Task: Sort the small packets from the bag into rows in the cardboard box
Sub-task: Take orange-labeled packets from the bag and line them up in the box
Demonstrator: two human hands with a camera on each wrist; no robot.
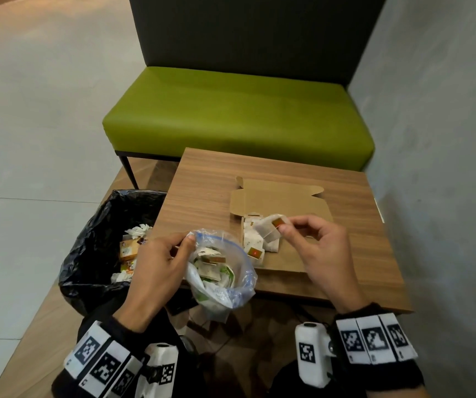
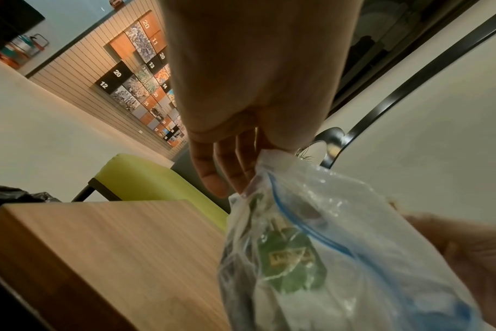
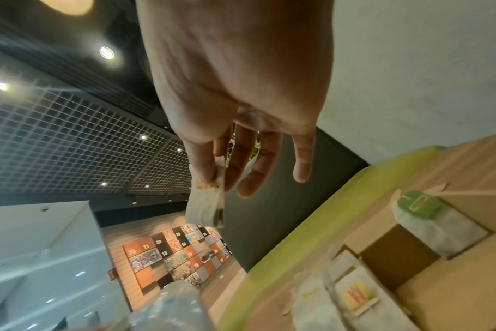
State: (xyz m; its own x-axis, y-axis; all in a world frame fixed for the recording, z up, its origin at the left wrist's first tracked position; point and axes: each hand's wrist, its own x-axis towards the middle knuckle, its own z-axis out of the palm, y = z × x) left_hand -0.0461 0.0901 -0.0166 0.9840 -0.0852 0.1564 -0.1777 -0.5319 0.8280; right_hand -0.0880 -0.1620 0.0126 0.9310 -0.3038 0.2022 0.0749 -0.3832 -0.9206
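My left hand (image 1: pixel 167 254) pinches the rim of a clear zip bag (image 1: pixel 222 271) with a blue seal, held open at the table's near-left corner; several small packets lie inside. In the left wrist view the left hand (image 2: pixel 241 174) grips the bag (image 2: pixel 326 257) at its top edge. My right hand (image 1: pixel 297 228) pinches a small white packet (image 1: pixel 268 225) with a red-orange label between thumb and forefinger, above the left side of the open cardboard box (image 1: pixel 291 254). The right wrist view shows the right hand (image 3: pixel 221 177) pinching the packet (image 3: pixel 204 208). Several white packets (image 1: pixel 255 242) sit in the box.
The box sits on a small wooden table (image 1: pixel 202 196). A bin with a black liner (image 1: pixel 99 242), holding rubbish, stands left of the table. A green padded bench (image 1: pixel 239 119) with a dark back is behind the table, and a grey wall (image 1: pixel 437 139) is on the right.
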